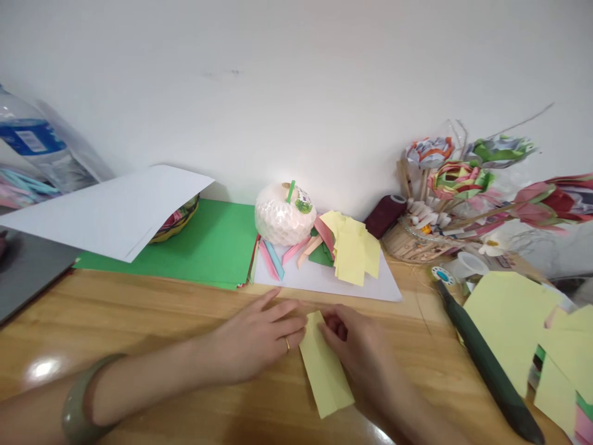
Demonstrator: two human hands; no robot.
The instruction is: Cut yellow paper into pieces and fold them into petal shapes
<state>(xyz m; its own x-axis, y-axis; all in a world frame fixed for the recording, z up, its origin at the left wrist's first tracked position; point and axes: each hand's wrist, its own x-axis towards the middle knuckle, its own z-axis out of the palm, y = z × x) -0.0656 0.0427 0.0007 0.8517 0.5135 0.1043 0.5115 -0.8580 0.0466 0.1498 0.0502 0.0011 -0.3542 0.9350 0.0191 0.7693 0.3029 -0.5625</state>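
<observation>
A narrow yellow paper strip (pixel 325 368) lies on the wooden table, slanting toward me, with a crease near its lower end. My right hand (pixel 359 346) pinches its right edge near the top, thumb on the paper and fingers curled. My left hand (pixel 259 337), with a ring on one finger, rests flat with fingers spread, the fingertips touching the strip's upper left edge. Beyond the hands, a pile of yellow paper pieces (pixel 354 250) lies on a white sheet (pixel 319 285) beside folded pink and blue paper strips (pixel 274 259).
Green paper sheets (pixel 217 241) and a tilted white sheet (pixel 115 207) lie at left, near a bottle (pixel 32 139). A netted white round object (pixel 283 216) stands at the wall. Paper flowers (pixel 458 179) fill a basket (pixel 412 241); a dark green long tool (pixel 491 364) lies at right by yellow scraps (pixel 509 315).
</observation>
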